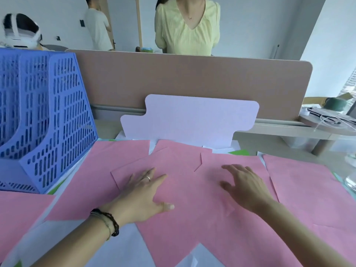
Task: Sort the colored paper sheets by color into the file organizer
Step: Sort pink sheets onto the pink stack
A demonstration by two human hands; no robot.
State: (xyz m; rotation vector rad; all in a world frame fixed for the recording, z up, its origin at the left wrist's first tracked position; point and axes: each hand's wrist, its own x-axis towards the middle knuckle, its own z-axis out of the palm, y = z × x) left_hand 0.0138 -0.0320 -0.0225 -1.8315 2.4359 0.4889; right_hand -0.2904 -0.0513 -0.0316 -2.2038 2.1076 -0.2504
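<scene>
Both hands, left hand [142, 195] and right hand [244, 187], press spread fingers on overlapping pink sheets [192, 218].

Two hands [146, 191], one organizer [44, 120]

two bare forearms, no sleeves in view. on the left hand [140, 197], a thin silver ring [148, 178] around one finger, toward the blue file organizer [44, 120]. at that wrist, a dark braided bracelet [111, 221] beside a thinner pale cord band. on the right hand [244, 186], farther from the organizer, nothing worn at fingers or wrist.
</scene>
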